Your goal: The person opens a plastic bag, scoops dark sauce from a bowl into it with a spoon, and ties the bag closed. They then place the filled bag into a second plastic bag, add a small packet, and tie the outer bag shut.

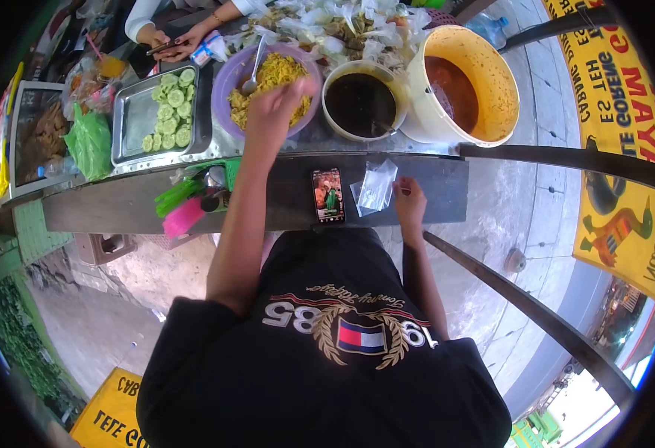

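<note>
Step, as we judge: portioning noodles point(271, 75) from purple bowl point(227, 89). Our left hand point(279, 101) pinches noodles over bowl. Our right hand point(408, 200) grips plastic bag point(376, 187) on ledge point(268, 198). Next: carry noodles to bag, hold bag mouth open.

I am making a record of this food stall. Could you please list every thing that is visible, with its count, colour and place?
noodle bowl: 1, purple, yellow noodles and spoon inside, counter centre
dark sauce bowl: 1, cream, right of noodles
bucket: 1, cream, reddish sauce, far right
tray: 1, metal, green cucumber slices, left
phone: 1, black, screen lit, front shelf
plastic bags: clear, count unclear, beside phone
other person's hands: 2, top left
left hand: over noodles
right hand: on the bags
</note>
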Available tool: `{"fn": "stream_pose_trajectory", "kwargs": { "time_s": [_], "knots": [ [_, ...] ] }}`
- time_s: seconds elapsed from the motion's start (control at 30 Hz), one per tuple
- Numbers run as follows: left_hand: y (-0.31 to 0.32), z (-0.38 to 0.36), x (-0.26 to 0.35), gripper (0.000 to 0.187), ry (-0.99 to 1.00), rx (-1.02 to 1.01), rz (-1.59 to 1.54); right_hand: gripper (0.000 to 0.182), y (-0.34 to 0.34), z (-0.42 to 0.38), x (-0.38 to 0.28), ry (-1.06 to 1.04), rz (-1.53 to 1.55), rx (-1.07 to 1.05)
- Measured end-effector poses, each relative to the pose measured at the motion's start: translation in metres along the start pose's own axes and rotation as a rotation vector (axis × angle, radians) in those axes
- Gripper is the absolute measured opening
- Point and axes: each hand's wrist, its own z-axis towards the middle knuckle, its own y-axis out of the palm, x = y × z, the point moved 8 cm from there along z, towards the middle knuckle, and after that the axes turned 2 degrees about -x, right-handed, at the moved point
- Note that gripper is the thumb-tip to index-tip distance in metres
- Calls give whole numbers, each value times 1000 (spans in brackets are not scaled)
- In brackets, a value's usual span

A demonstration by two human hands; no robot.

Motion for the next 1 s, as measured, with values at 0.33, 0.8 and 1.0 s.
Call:
{"fn": "stream_pose_trajectory", "kwargs": {
  "time_s": [0.33, 0.8, 1.0],
  "knots": [
    [-38, -130, -94, 35, -326, 17, 16, 45, 28, -5, -54, -141, -514, 144],
    [15, -140, -90, 29, -281, -279, 49, 16, -11, -21, -58, -145, -80, 113],
    [135, -150, -94, 36, -222, -548, 75, 9, -35, -58, -104, -155, -30, 109]
  ]
}}
